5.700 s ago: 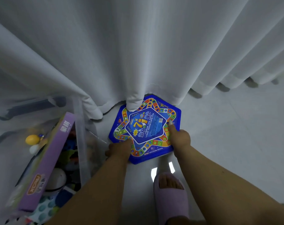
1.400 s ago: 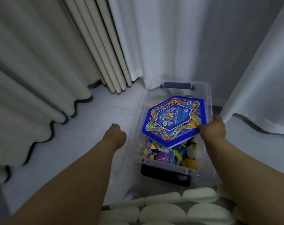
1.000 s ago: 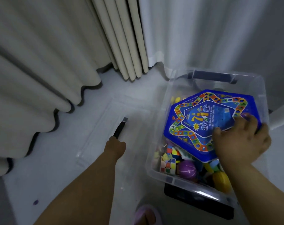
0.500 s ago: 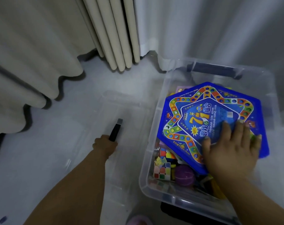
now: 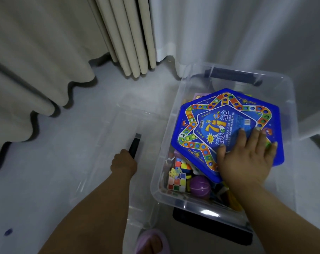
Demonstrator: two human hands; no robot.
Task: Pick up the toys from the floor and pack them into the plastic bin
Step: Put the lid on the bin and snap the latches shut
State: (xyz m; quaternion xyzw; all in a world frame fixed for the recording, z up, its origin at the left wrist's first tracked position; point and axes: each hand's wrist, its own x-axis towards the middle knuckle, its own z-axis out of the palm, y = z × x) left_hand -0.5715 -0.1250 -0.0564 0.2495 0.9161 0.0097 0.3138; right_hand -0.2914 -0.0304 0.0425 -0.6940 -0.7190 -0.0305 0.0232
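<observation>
The setting was a pale grey floor (image 5: 45, 180) backed by curtains: beige drapes (image 5: 36, 57) at left and white sheers (image 5: 238, 30) at right, both reaching the floor. A small dark spot (image 5: 8, 232) marked the floor at lower left.

Left of centre lay a clear plastic lid (image 5: 119, 153), flat on the floor just beside the bin. The left hand (image 5: 123, 163) was closed around the near end of the lid's dark handle (image 5: 135, 146), fingers curled about it. Below, at the bottom edge, a foot in a pink slipper (image 5: 152, 241) was observed.

To the right stood the clear plastic bin (image 5: 174, 110), with 1 dark latch (image 5: 230, 75) at its far end and another dark latch (image 5: 210, 226) at its near end. Inside, a blue hexagonal game board (image 5: 210, 114) lay tilted on top of the other toys. The right hand (image 5: 247, 158) rested flat on the board's near right portion, fingers straight and spread, pressing rather than gripping. Beneath the board's near edge, puzzle cubes (image 5: 177, 178) and a purple ball (image 5: 200, 186) were visible in the bin.
</observation>
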